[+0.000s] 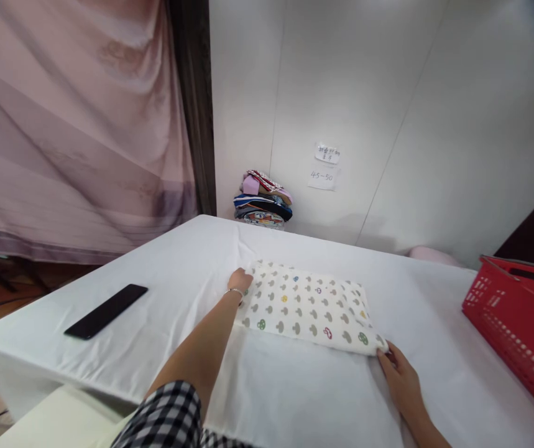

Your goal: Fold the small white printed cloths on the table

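Note:
A white cloth printed with mushrooms lies folded into a rough rectangle on the white-covered table. At its left side, toward the far corner, is my left hand, closed on the edge, with a bracelet at the wrist; its fingertips are partly hidden. My right hand pinches the near right corner of the cloth between thumb and fingers. The cloth looks mostly flat, with its right end slightly puffed.
A long black flat object rests on the table's left part. To the right stands a red plastic basket. Beyond the far edge is a stack of folded clothes by the wall, near paper notes. A pink curtain hangs at left.

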### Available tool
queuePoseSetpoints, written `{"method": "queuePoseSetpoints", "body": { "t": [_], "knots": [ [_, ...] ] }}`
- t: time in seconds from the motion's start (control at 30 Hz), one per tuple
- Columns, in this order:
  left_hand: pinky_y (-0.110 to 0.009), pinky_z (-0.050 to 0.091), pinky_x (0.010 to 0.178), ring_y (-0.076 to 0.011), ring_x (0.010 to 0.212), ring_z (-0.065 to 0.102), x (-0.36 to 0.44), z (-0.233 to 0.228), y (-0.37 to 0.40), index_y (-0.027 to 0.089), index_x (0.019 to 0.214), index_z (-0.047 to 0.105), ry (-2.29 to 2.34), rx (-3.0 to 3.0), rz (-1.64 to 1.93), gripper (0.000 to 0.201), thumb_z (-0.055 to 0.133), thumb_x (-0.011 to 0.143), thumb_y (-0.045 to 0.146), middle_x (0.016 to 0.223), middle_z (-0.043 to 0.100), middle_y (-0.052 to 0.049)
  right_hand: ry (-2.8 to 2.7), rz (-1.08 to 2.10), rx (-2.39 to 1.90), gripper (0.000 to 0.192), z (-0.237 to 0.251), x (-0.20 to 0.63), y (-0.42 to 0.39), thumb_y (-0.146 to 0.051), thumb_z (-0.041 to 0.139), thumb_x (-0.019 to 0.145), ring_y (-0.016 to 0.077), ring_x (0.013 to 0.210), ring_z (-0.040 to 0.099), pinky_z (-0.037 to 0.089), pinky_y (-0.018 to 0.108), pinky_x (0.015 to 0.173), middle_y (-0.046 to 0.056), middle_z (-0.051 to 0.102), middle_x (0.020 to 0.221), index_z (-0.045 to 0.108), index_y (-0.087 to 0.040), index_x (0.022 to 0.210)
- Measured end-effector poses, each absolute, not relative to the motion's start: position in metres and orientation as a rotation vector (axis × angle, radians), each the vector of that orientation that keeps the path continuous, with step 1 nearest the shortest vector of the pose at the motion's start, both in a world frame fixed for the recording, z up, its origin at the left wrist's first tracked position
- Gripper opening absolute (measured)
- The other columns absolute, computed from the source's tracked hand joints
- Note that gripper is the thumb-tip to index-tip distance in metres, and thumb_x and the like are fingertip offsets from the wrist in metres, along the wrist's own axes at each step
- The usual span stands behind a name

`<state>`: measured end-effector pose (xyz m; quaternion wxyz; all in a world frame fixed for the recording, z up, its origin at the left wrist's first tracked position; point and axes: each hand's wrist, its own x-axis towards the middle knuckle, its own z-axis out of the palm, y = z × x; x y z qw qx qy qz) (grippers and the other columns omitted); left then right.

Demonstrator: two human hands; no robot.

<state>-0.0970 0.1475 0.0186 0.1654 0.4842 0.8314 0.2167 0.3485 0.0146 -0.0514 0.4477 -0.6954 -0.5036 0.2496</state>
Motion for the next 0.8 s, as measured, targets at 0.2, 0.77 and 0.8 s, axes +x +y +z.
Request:
{"method": "queuePoseSetpoints", "body": {
  "t": [0.2, 0.77, 0.8],
  "knots": [
    [-0.032, 0.04, 0.083, -0.0244, 0.107, 0.052, -0.084, 0.028, 0.134, 0.017, 0.106, 0.057, 2.348, 1.634, 0.757, 0.033, 0.042, 0.077, 0.011, 0.115, 0.057, -0.013, -1.274, 0.598, -1.689, 0.056, -0.05, 0.346, 0.014, -0.055, 0.057, 0.067, 0.0243, 0.091, 0.06, 0.046, 0.031, 0.076, 0.005, 0.067, 0.099, 0.06, -0.019, 0.11],
    [-0.022, 0.041, 0.079, -0.0133, 0.086, 0.06, -0.019, 0.113, -0.058, 0.025, 0.1, 0.062, 0.856, 2.342, 0.501, 0.035, 0.039, 0.079, 0.009, 0.093, 0.067, 0.0, -0.99, 0.778, -1.57, 0.059, -0.03, 0.335, 0.002, -0.049, 0.063, 0.064, 0.0169, 0.068, 0.056, 0.044, 0.026, 0.059, 0.001, 0.066, 0.081, 0.058, -0.016, 0.112],
    [-0.022, 0.041, 0.077, -0.0134, 0.084, 0.06, -0.024, 0.109, -0.065, 0.025, 0.096, 0.063, 0.906, 2.297, 0.457, 0.036, 0.04, 0.076, 0.007, 0.09, 0.067, 0.0, -0.95, 0.782, -1.576, 0.057, -0.027, 0.333, -0.002, -0.049, 0.062, 0.065, 0.0149, 0.062, 0.054, 0.043, 0.025, 0.055, 0.0, 0.065, 0.076, 0.059, -0.016, 0.111]
  ]
}}
